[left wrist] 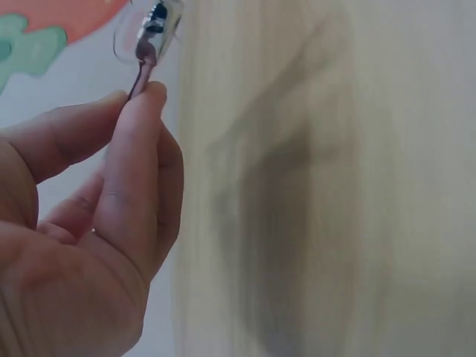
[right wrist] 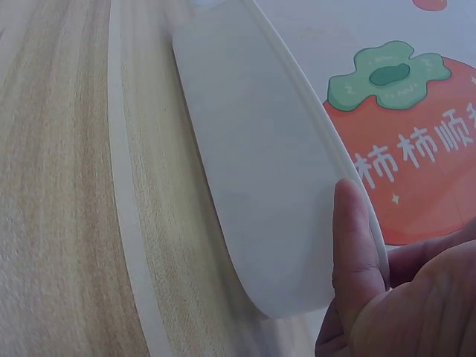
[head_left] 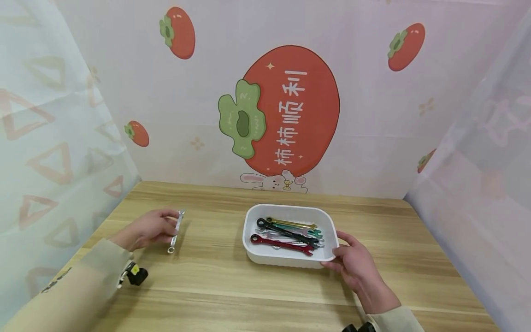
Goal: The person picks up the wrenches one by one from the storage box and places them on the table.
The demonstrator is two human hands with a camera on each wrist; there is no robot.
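Note:
My left hand [head_left: 154,229] pinches a silver combination wrench [head_left: 176,232] above the left part of the table, its ring end toward me. In the left wrist view the thumb and fingers hold the wrench's shaft, and one shiny end [left wrist: 152,31] sticks out past the fingertips. My right hand [head_left: 357,263] grips the near right corner of a white plastic bin [head_left: 282,261], thumb on its outer wall in the right wrist view. Inside the bin lie a red wrench [head_left: 282,244], a black wrench [head_left: 288,234], a gold wrench [head_left: 292,223] and several green and silver ones, overlapping.
The wood-grain table [head_left: 215,295] carries the bin right of its middle. A printed backdrop [head_left: 356,152] with red persimmons stands behind the table, and white fabric sheets [head_left: 62,115] hang along both sides.

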